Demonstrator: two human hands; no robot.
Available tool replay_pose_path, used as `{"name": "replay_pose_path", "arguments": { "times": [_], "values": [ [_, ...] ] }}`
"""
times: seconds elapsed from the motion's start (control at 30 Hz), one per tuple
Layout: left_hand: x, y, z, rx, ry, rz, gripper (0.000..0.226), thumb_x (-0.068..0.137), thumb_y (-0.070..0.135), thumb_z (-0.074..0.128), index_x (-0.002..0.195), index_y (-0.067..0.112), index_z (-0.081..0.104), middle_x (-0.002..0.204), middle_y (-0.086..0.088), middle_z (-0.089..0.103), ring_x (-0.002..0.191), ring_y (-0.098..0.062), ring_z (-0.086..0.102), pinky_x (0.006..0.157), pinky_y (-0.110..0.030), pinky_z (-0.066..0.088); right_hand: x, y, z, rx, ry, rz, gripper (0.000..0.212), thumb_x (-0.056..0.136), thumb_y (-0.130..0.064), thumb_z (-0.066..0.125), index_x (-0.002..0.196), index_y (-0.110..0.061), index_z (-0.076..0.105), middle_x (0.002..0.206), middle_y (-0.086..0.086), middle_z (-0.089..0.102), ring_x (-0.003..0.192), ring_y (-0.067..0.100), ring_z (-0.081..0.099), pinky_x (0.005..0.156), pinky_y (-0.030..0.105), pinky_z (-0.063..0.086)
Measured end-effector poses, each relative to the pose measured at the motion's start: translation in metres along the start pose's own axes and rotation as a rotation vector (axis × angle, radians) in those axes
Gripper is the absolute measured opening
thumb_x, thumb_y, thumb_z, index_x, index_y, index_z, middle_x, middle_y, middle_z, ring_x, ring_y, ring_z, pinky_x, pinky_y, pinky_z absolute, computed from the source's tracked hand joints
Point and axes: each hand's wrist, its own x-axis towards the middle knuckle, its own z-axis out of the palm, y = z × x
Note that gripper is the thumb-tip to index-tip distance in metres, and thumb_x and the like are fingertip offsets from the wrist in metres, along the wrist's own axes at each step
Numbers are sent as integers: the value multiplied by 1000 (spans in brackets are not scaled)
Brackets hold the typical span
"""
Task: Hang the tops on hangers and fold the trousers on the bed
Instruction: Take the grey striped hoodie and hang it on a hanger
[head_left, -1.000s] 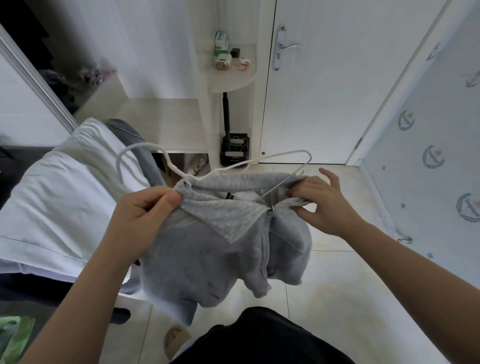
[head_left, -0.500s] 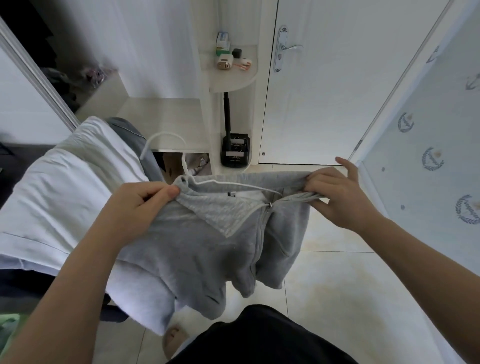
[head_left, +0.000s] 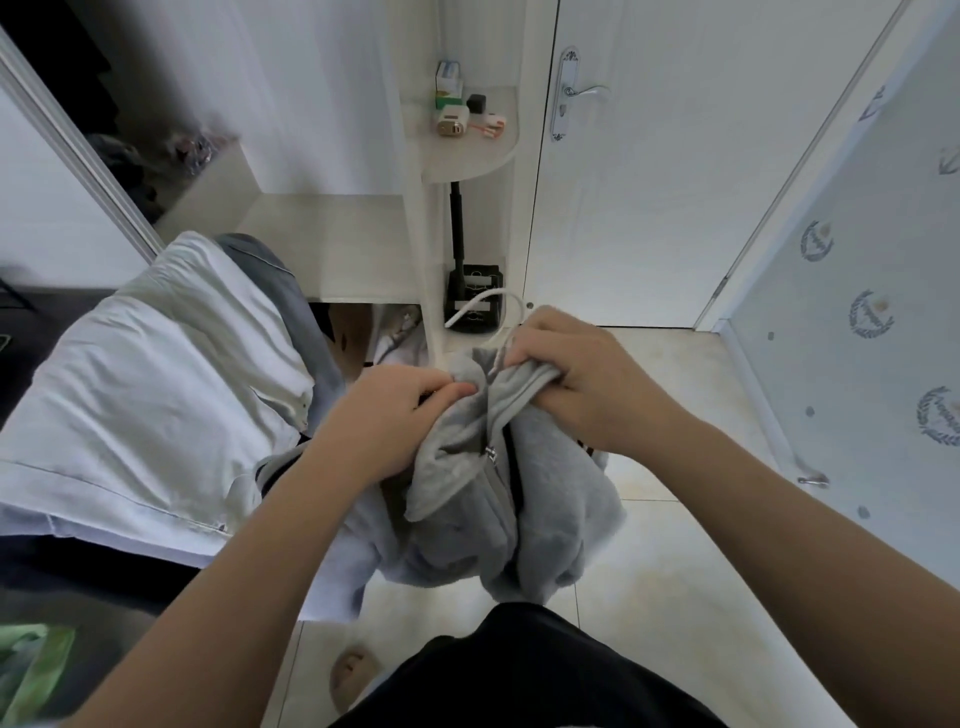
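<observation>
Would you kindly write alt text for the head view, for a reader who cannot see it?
The left hand and right hand grip a bunched grey top; a white hanger pokes out above it. A bed lies left, a closed door ahead.

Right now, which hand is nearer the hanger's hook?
Right. The right hand grips the hoodie right at the hook's base; the left hand grips it farther left.
</observation>
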Motion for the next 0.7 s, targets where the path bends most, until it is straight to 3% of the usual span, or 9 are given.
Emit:
{"name": "replay_pose_path", "arguments": {
  "times": [0.1,0.2,0.3,0.37,0.43,0.47,0.53,0.6,0.7],
  "values": [
    [-8,-4,0,-211,79,1,42,98,51,53,79,21,74,66,5,67,65,-13,62,64,-33,49,-5,5,2,88,-35,194,21,86,-17,70,80,-27,52,102,-2,62,94,12,60,81,30,47],
    [-8,5,6,-293,94,-20,45,91,68,45,77,33,69,66,10,65,63,-9,60,59,-28,45,-5,6,5,61,-100,278,26,85,-26,71,74,-29,47,69,-12,59,63,2,49,59,25,40],
    [-1,7,14,-218,25,-55,30,78,78,52,72,49,57,66,15,56,66,-2,53,63,-23,38,-3,5,5,262,-48,368,23,85,-12,68,83,-23,48,60,-11,52,55,4,40,54,20,35],
    [1,2,21,-26,52,-109,30,72,78,59,84,51,58,87,17,53,91,-11,51,80,-34,41,-4,5,3,373,-54,419,27,83,-4,70,93,-21,51,65,3,58,59,12,46,58,27,39],
    [-2,-3,29,77,187,-249,42,76,59,71,113,42,62,115,6,50,113,-21,44,94,-39,39,-9,4,0,457,-112,443,35,79,-11,77,105,-21,56,77,17,68,67,16,56,67,35,47],
    [-4,-5,33,40,297,-324,46,78,46,75,121,35,62,121,1,48,115,-24,44,95,-38,40,-12,4,-3,521,-127,451,39,76,-21,80,108,-23,59,85,18,70,73,16,61,73,34,49],
    [-7,-7,41,-139,433,-413,35,84,35,74,115,27,61,116,-2,53,106,-20,52,88,-34,45,-15,3,-4,655,-83,443,38,74,-43,74,107,-26,67,92,4,74,85,8,67,78,19,50],
    [-2,-4,48,-427,329,-464,14,92,30,67,101,19,64,98,-5,67,90,-20,65,82,-41,54,-12,3,2,624,7,434,29,83,-52,66,99,-29,73,96,-12,74,92,0,67,79,12,47],
    [8,10,60,-771,245,-556,23,102,23,53,97,6,67,90,-18,72,84,-25,71,79,-51,57,-5,2,16,439,70,479,20,97,-42,61,83,-31,71,74,-26,66,70,-9,59,70,11,40]
  ]
}}
